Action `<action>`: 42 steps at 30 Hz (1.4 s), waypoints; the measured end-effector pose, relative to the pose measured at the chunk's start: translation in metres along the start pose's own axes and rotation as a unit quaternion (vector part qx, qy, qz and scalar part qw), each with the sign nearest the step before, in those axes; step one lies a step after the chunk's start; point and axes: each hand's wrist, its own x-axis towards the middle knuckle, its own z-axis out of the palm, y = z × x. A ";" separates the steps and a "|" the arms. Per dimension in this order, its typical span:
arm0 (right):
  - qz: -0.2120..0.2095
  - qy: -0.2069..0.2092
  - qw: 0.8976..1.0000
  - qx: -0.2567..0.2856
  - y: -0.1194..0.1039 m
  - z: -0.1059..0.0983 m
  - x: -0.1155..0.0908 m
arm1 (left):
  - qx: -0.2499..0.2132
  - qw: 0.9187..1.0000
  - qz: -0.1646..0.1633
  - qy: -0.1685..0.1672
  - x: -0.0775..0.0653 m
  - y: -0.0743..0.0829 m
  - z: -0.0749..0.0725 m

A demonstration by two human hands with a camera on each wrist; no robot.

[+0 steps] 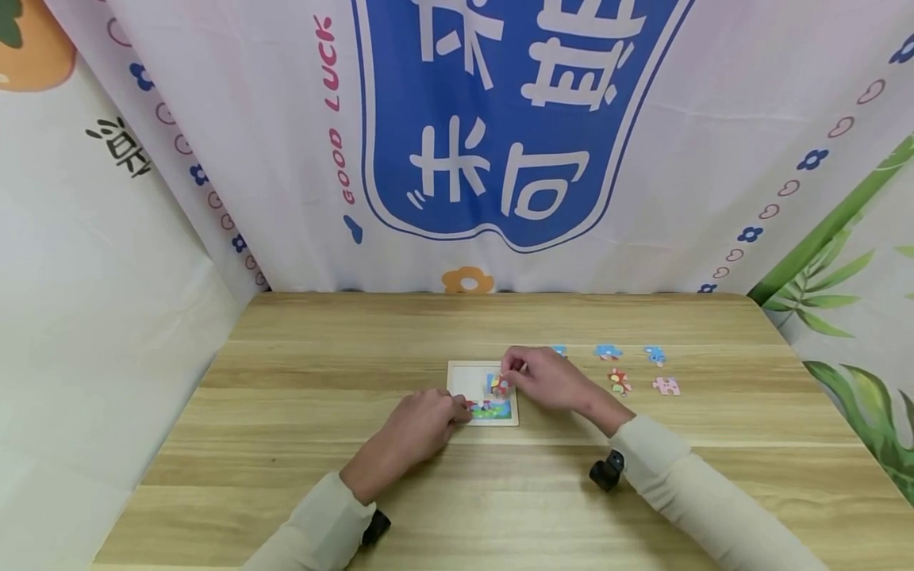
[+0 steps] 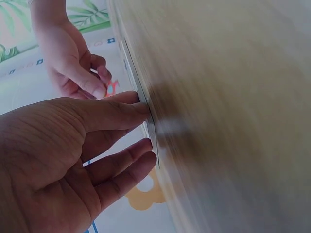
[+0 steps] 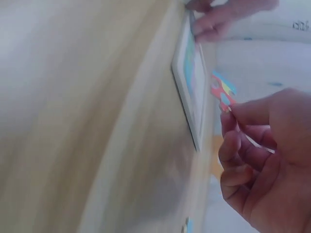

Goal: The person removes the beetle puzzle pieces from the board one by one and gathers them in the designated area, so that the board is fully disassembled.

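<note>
A small square puzzle tray point(image 1: 467, 379) lies on the wooden table point(image 1: 300, 373), with a coloured picture strip filled in along its near edge. My left hand point(image 1: 457, 412) lies flat beside the tray's near left corner, its straight fingers point(image 2: 138, 109) touching the tray's edge point(image 2: 151, 130). My right hand point(image 1: 508, 379) pinches a red and blue puzzle piece point(image 1: 498, 385) just above the tray's right part. In the right wrist view the piece point(image 3: 221, 92) sits at my fingertips point(image 3: 229, 119), a little off the tray point(image 3: 192, 87).
Several loose puzzle pieces lie right of the tray: blue ones point(image 1: 608, 351) point(image 1: 654, 354) in a far row, a red one point(image 1: 619, 381) and a pink one point(image 1: 666, 386) nearer. Printed cloth hangs behind the table and at both sides.
</note>
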 end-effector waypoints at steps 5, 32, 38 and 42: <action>0.016 -0.009 1.000 -0.002 0.012 -0.016 -0.009 | 0.003 1.000 0.008 0.005 -0.001 0.001 0.000; 0.057 -0.042 0.997 -0.014 0.065 -0.061 -0.038 | 0.033 0.999 0.033 -0.007 -0.006 0.000 0.001; 0.066 -0.048 0.996 -0.021 0.065 -0.057 -0.037 | 0.023 0.999 0.032 -0.002 -0.006 -0.001 0.002; 0.064 -0.045 0.996 -0.032 0.064 -0.055 -0.036 | 0.018 0.999 0.030 -0.001 -0.006 -0.001 0.002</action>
